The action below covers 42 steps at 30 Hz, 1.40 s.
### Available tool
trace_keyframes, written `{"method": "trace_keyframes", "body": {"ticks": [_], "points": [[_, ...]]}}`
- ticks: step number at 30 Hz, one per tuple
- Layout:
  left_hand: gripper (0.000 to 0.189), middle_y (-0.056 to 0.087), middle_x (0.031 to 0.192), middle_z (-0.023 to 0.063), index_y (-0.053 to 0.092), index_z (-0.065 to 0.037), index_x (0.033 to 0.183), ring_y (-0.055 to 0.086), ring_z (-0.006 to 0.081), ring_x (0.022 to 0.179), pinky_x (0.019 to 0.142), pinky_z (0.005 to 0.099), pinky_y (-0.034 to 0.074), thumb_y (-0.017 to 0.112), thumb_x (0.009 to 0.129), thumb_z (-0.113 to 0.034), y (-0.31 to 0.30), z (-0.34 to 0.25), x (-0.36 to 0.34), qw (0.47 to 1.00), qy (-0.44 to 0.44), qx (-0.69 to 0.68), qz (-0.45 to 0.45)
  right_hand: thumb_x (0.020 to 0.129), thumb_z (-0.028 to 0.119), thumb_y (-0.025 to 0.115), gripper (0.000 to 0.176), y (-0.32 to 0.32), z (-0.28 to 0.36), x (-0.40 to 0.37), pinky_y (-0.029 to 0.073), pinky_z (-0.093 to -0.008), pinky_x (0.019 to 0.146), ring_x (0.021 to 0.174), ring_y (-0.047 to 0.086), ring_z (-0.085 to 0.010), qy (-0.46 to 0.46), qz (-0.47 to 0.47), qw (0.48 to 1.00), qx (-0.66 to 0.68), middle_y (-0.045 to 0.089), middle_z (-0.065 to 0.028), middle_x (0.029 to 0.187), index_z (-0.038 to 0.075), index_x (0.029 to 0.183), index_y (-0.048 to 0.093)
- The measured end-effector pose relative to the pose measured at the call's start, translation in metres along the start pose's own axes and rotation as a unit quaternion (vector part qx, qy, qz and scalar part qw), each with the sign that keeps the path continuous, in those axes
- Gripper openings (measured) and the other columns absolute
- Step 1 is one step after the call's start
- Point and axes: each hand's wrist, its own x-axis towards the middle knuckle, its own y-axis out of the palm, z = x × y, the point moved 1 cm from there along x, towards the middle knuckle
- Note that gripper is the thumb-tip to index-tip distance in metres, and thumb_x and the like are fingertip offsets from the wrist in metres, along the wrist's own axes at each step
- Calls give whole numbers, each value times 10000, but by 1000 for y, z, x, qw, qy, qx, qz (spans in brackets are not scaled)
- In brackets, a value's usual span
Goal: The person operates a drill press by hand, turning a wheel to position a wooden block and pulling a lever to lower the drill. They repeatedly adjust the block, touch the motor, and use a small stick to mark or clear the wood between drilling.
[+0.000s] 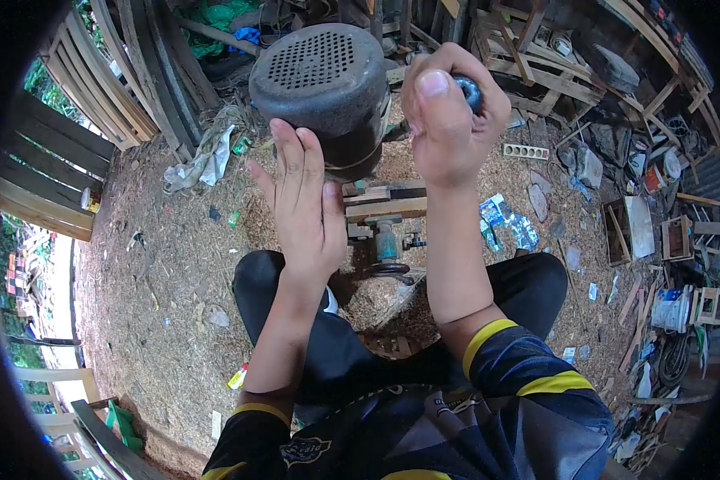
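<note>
A dark, rounded metal housing (320, 72) with a perforated top stands upright at top centre. My left hand (304, 188) lies against its near side, fingers stretched out and pointing up. To the right of the housing, my right hand (456, 112) is wrapped round a handle with a dark round end (467, 94); the rest of the handle is hidden by the fingers. Below the housing, between my knees, are a wooden piece (386, 210) and a metal fitting (386, 244) with a dark wheel (387, 270) under it.
Wood shavings cover the ground (160, 264). Planks (96, 88) lean at the upper left. Stacked wooden frames (536, 80) and mixed scrap fill the right side. A blue and white wrapper (508, 220) lies right of my forearm.
</note>
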Motion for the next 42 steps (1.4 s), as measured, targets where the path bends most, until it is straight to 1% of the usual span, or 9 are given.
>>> {"method": "trace_keyframes", "body": {"ticks": [11,15,17,19,25,30,33,36,42], "points": [[543,261,1689,203,439,-37,1556,238,367,1571,1255,568,58,453,1037,-195,2,41,4,997,55,-51,2,979,279,711,266,-13,-25,10,334,-188,562,655,457,-6,48,28,995,82,539,58,728,35,962,608],[516,262,1679,236,469,-23,1531,221,413,1566,1256,557,101,440,1059,-229,1,44,-2,991,54,-116,-46,1049,210,579,288,-18,-26,-19,471,-256,811,889,551,-94,49,18,999,-12,608,-23,995,17,1260,539],[510,261,1677,242,476,2,1510,220,413,1566,1257,525,133,397,1083,-267,-1,47,-4,989,56,-113,-78,1066,178,495,583,-31,-56,-69,356,-426,1154,1302,503,-279,116,34,983,-140,506,-170,1424,-4,1567,258],[513,259,1677,245,482,18,1493,218,414,1566,1257,507,154,368,1099,-289,-2,46,-7,987,46,-117,-98,1076,237,502,676,-39,-79,-105,238,-454,1225,1478,343,-356,62,41,969,-234,358,-227,1581,11,1622,173],[521,250,1680,240,475,14,1488,196,407,1572,1259,508,157,323,1114,-314,-2,43,-13,984,22,-140,-110,1095,384,450,739,-60,-125,-148,202,-472,1247,1537,238,-430,115,93,928,-342,270,-247,1638,86,1663,82],[507,248,1673,260,459,14,1492,209,434,1561,1259,528,139,354,1099,-288,-2,37,-21,976,40,-177,-117,1111,378,367,658,-49,-127,-108,391,-467,1106,1271,487,-478,75,66,906,-410,467,-281,1407,135,1668,116],[489,245,1672,266,435,18,1495,210,435,1561,1259,525,143,409,1085,-247,-4,43,-24,973,17,-181,-139,1112,488,267,661,-48,-135,-57,383,-457,1112,1293,498,-472,171,82,905,-382,522,-296,1371,93,1641,236],[470,230,1686,239,423,6,1497,195,392,1573,1262,499,149,452,1082,-215,-3,50,-23,972,-44,-171,-157,1083,619,166,802,-59,-188,2,361,-454,1129,1329,481,-489,386,67,857,-334,526,-310,1418,21,1573,377],[588,200,1700,217,400,-14,1512,199,359,1575,1259,474,180,636,1013,-216,-4,78,-17,971,-110,-144,-157,1063,673,138,883,-65,-194,-21,231,-415,1233,1517,323,-365,336,69,927,-149,350,-219,1639,-13,1578,347]]}}
